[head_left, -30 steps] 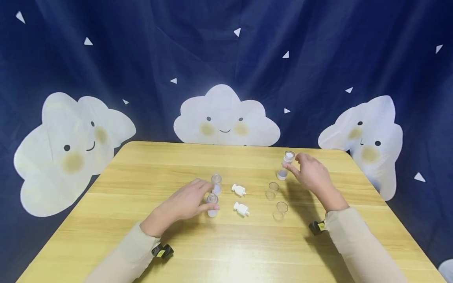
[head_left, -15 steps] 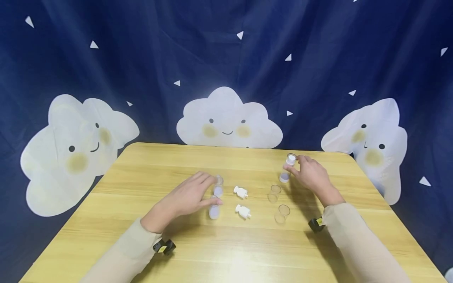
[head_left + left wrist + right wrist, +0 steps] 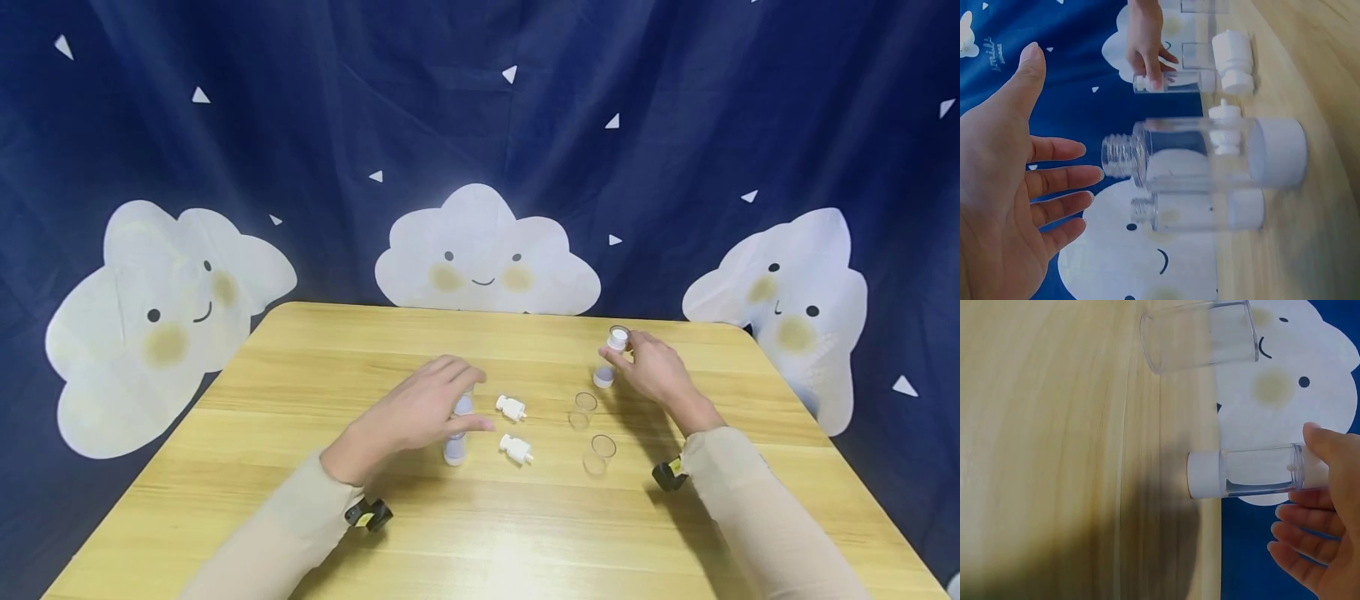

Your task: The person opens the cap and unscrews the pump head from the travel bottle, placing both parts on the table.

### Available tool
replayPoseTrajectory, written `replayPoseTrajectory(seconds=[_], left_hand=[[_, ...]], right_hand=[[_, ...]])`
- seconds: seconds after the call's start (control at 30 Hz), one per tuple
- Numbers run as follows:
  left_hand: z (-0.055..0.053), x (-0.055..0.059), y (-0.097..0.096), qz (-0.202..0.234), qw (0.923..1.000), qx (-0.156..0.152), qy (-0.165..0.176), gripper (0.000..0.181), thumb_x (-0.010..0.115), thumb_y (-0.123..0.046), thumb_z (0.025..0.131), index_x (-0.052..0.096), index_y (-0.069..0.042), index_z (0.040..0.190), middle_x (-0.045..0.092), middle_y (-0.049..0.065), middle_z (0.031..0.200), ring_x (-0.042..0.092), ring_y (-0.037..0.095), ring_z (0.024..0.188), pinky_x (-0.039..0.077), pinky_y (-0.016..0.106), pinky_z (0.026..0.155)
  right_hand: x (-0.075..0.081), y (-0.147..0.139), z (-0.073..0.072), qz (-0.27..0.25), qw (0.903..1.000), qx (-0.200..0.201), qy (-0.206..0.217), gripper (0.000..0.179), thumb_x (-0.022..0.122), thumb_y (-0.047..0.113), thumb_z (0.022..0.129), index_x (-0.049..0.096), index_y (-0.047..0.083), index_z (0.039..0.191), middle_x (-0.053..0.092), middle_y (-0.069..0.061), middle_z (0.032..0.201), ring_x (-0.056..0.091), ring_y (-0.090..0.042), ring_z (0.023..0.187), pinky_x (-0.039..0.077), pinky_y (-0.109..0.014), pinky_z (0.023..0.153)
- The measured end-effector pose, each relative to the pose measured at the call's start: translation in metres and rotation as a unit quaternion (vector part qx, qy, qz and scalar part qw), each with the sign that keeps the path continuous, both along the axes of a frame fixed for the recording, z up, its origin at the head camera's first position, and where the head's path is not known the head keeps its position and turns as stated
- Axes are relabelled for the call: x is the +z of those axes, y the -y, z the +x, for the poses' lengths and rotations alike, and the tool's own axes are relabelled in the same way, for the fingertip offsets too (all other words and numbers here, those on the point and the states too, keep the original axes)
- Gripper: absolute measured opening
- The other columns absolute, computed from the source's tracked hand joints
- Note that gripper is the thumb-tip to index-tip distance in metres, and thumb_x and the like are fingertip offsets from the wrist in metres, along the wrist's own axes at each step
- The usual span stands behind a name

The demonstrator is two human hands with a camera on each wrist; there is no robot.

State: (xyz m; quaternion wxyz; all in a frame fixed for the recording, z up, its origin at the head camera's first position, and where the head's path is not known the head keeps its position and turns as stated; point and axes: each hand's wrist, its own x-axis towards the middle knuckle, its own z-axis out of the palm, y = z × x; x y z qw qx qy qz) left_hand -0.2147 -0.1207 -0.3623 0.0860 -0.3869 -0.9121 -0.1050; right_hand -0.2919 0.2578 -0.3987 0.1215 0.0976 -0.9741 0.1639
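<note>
My left hand, fingers extended, hovers beside the necks of two clear bottles with white bases. In the left wrist view the nearer bottle and the farther bottle both show bare threaded necks; a small gap separates them from my fingertips. At the far right my right hand holds a third bottle by its top, thumb on one side and fingers on the other. That bottle stands upright on the table with a white part inside its top.
Between the hands lie two white pump heads, a farther one and a nearer one. Two clear cylindrical covers, one far and one near, stand right of them. A blue curtain hangs behind the wooden table.
My left hand has shifted right and slightly forward over the two uncapped bottles. The right hand stays at the third bottle. The head view has tilted slightly.
</note>
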Motion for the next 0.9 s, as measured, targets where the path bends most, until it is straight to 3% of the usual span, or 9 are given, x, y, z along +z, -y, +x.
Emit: replayPoseTrajectory(seconds=[0.33,0.47,0.6,0.9], left_hand=[[0.001,0.013,-0.030,-0.016,0.9998,-0.012,0.005,0.081,0.037,-0.074,0.089,0.049,-0.010,0.138,0.052,0.003,0.134,0.044,0.021,0.128,0.034,0.037,0.110],[0.002,0.015,-0.042,-0.026,0.9995,-0.018,-0.005,0.083,0.033,-0.075,0.089,0.048,-0.010,0.138,0.052,0.004,0.136,0.043,0.021,0.130,0.032,0.037,0.111],[0.005,0.017,-0.054,-0.023,0.9994,-0.022,-0.008,0.081,0.036,-0.074,0.090,0.049,-0.009,0.138,0.053,0.004,0.135,0.043,0.022,0.129,0.033,0.036,0.110],[0.012,0.011,-0.073,-0.026,0.9991,-0.028,-0.020,0.081,0.031,-0.075,0.090,0.050,-0.012,0.137,0.055,0.003,0.133,0.044,0.021,0.129,0.034,0.035,0.110]], right_hand=[[0.003,-0.001,0.000,0.006,0.9999,0.016,-0.002,0.042,0.058,0.049,0.095,0.058,0.008,0.087,0.057,-0.007,0.078,0.055,-0.027,0.069,0.044,-0.044,0.062],[0.003,-0.003,0.002,0.007,0.9998,0.018,0.003,0.040,0.058,0.047,0.094,0.058,0.008,0.088,0.058,-0.007,0.077,0.055,-0.027,0.069,0.044,-0.044,0.062],[0.004,-0.004,0.006,0.010,0.9998,0.018,0.004,0.039,0.058,0.046,0.094,0.059,0.007,0.090,0.059,-0.008,0.079,0.055,-0.028,0.070,0.045,-0.045,0.063],[0.003,-0.007,0.015,0.027,0.9981,0.029,-0.046,0.030,0.062,0.040,0.092,0.059,0.010,0.087,0.059,-0.008,0.077,0.055,-0.029,0.071,0.045,-0.052,0.070]])
